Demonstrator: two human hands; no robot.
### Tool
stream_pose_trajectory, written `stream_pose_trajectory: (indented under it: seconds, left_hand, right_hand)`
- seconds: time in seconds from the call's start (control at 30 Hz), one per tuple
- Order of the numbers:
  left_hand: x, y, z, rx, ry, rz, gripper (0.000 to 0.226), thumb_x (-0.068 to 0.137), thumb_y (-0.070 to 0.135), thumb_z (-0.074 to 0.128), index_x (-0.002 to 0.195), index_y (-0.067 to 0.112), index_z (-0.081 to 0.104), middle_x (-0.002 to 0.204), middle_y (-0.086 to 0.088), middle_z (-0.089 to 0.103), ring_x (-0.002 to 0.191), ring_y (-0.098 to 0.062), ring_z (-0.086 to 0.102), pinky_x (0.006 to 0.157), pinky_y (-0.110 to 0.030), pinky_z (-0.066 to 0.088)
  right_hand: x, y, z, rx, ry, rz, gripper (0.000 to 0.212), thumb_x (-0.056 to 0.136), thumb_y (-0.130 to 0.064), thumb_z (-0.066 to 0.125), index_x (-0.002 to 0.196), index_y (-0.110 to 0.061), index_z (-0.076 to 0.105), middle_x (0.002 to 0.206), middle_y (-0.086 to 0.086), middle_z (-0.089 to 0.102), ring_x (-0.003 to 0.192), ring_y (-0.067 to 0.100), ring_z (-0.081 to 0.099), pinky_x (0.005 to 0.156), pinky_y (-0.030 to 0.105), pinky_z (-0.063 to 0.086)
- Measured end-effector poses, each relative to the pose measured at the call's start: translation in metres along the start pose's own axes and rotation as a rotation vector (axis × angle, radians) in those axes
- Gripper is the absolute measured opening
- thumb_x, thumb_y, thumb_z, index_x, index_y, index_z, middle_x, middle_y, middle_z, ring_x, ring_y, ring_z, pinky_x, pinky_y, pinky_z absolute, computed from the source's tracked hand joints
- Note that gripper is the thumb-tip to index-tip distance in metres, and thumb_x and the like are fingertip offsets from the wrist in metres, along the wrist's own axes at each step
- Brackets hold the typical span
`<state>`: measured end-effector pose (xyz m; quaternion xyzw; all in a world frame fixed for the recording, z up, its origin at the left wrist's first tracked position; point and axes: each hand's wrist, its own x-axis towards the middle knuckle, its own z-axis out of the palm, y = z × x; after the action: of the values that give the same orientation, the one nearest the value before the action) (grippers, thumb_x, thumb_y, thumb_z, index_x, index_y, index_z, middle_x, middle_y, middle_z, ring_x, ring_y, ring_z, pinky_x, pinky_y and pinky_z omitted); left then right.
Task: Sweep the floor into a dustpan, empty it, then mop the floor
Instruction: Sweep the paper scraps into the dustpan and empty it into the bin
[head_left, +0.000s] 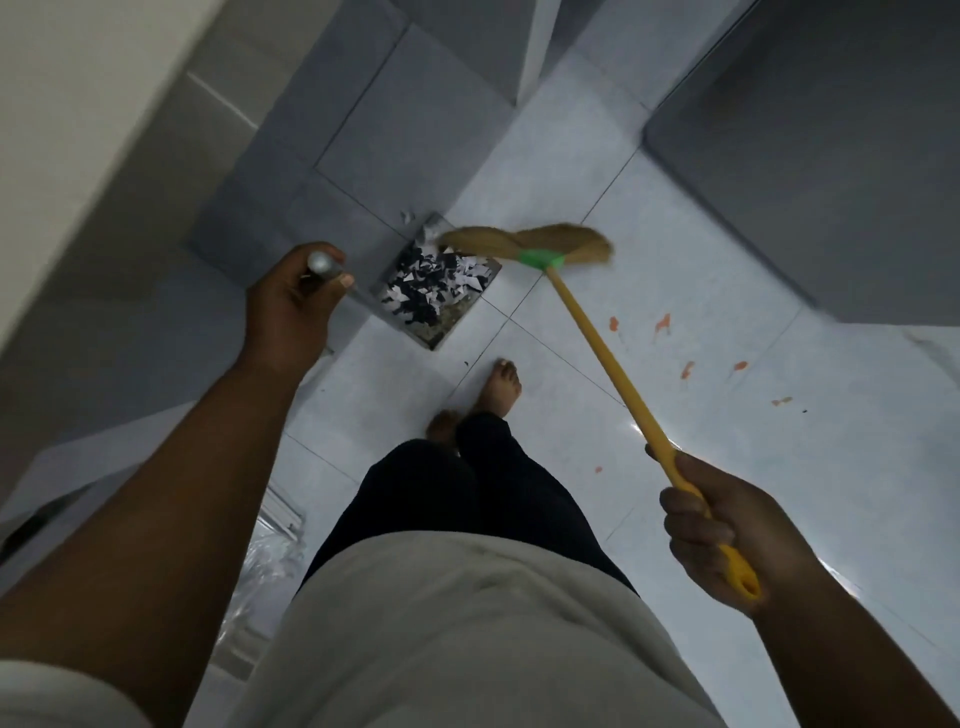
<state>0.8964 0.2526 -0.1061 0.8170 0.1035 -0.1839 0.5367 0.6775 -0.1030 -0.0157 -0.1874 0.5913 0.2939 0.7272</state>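
Observation:
My left hand (293, 306) grips the grey metal handle (323, 266) of a metal dustpan (441, 332) that sits on the white tiled floor (727, 291). The pan holds a heap of black and white paper scraps (434, 283). My right hand (727, 535) grips the lower end of a yellow broom handle (613, 364). The straw broom head (540, 241) with its green collar lies blurred at the far lip of the dustpan. A few scraps (408, 215) lie on the floor just beyond the pan.
Orange stains (664, 323) dot the tiles to the right of the broom. My bare feet (501, 387) stand just behind the dustpan. Grey wall panels (395, 119) rise ahead and a grey surface (831, 156) at right. Clear plastic (260, 566) lies at lower left.

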Motion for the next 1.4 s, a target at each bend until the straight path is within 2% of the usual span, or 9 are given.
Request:
stream_pose_trajectory:
  seconds: [0.33, 0.53, 0.67, 0.77, 0.9, 1.03, 1.23, 1.3, 1.4]
  left_hand:
    - [-0.039, -0.021, -0.01, -0.034, 0.068, -0.026, 0.024, 0.091, -0.009, 0.062, 0.108, 0.009, 0.06, 0.098, 0.008, 0.061, 0.09, 0.011, 0.06, 0.089, -0.011, 0.048]
    - [-0.078, -0.044, -0.03, -0.079, 0.17, -0.025, 0.026, 0.091, -0.009, 0.062, 0.11, 0.008, 0.06, 0.1, 0.004, 0.062, 0.092, 0.008, 0.061, 0.088, -0.012, 0.049]
    - [-0.104, -0.063, -0.04, -0.108, 0.231, -0.063, 0.023, 0.09, -0.004, 0.066, 0.107, 0.011, 0.063, 0.103, -0.002, 0.063, 0.098, -0.011, 0.06, 0.094, -0.031, 0.05]
    - [-0.118, -0.075, -0.037, -0.112, 0.274, -0.072, 0.023, 0.089, -0.004, 0.067, 0.109, 0.006, 0.065, 0.104, -0.005, 0.063, 0.098, -0.013, 0.059, 0.093, -0.029, 0.05]
    - [-0.123, -0.082, -0.035, -0.122, 0.307, -0.078, 0.022, 0.09, -0.002, 0.068, 0.11, 0.006, 0.065, 0.102, 0.0, 0.064, 0.094, -0.001, 0.061, 0.095, -0.025, 0.051]
    - [-0.128, -0.084, -0.037, -0.144, 0.253, -0.068, 0.02, 0.09, -0.003, 0.066, 0.109, 0.003, 0.064, 0.103, -0.008, 0.061, 0.1, -0.019, 0.058, 0.1, -0.045, 0.05]
    - [-0.144, -0.093, -0.041, -0.094, 0.265, -0.039, 0.019, 0.09, 0.007, 0.067, 0.108, 0.007, 0.065, 0.103, -0.006, 0.062, 0.099, -0.02, 0.058, 0.097, -0.049, 0.05]
    - [-0.152, -0.094, -0.041, -0.145, 0.278, -0.057, 0.018, 0.09, 0.0, 0.066, 0.104, 0.012, 0.064, 0.101, -0.001, 0.062, 0.099, -0.016, 0.058, 0.097, -0.045, 0.05]
    - [-0.167, -0.094, -0.041, -0.191, 0.303, -0.054, 0.029, 0.09, -0.006, 0.063, 0.097, 0.022, 0.064, 0.095, 0.019, 0.066, 0.095, -0.002, 0.061, 0.093, -0.026, 0.049]
  right_hand:
    - [0.013, -0.055, 0.039, -0.128, 0.016, -0.117, 0.018, 0.1, -0.03, 0.039, 0.096, -0.022, 0.055, 0.049, -0.007, 0.036, 0.028, 0.002, 0.031, 0.026, 0.015, 0.024]
    - [0.074, -0.049, 0.098, -0.174, -0.034, -0.161, 0.014, 0.103, -0.027, 0.039, 0.096, -0.019, 0.048, 0.05, -0.007, 0.037, 0.033, 0.002, 0.032, 0.029, 0.015, 0.025]
    - [0.108, -0.029, 0.126, -0.227, -0.038, -0.128, 0.014, 0.103, -0.024, 0.036, 0.094, -0.018, 0.044, 0.049, -0.006, 0.037, 0.032, 0.003, 0.032, 0.03, 0.015, 0.025]
    - [0.121, 0.001, 0.124, -0.298, 0.022, -0.076, 0.011, 0.103, -0.025, 0.035, 0.095, -0.02, 0.041, 0.047, -0.006, 0.037, 0.032, 0.005, 0.031, 0.03, 0.015, 0.024]
    - [0.091, 0.045, 0.079, -0.339, 0.063, -0.006, 0.012, 0.103, -0.027, 0.038, 0.099, -0.019, 0.047, 0.048, -0.004, 0.035, 0.031, 0.006, 0.03, 0.028, 0.015, 0.023]
    - [0.018, 0.066, 0.029, -0.263, -0.017, 0.083, 0.016, 0.096, -0.03, 0.046, 0.102, -0.02, 0.057, 0.05, -0.004, 0.035, 0.028, 0.005, 0.033, 0.025, 0.016, 0.027]
    - [-0.022, 0.059, 0.019, -0.347, -0.009, -0.004, 0.02, 0.095, -0.032, 0.044, 0.103, -0.021, 0.059, 0.048, -0.005, 0.034, 0.025, 0.004, 0.031, 0.023, 0.015, 0.022]
    - [-0.008, 0.045, 0.033, -0.366, -0.02, -0.049, 0.019, 0.097, -0.032, 0.041, 0.098, -0.022, 0.057, 0.046, -0.007, 0.035, 0.025, 0.003, 0.03, 0.023, 0.015, 0.021]
    - [0.031, 0.02, 0.064, -0.379, -0.063, -0.114, 0.02, 0.101, -0.03, 0.036, 0.095, -0.021, 0.053, 0.045, -0.009, 0.035, 0.027, 0.003, 0.031, 0.025, 0.012, 0.022]
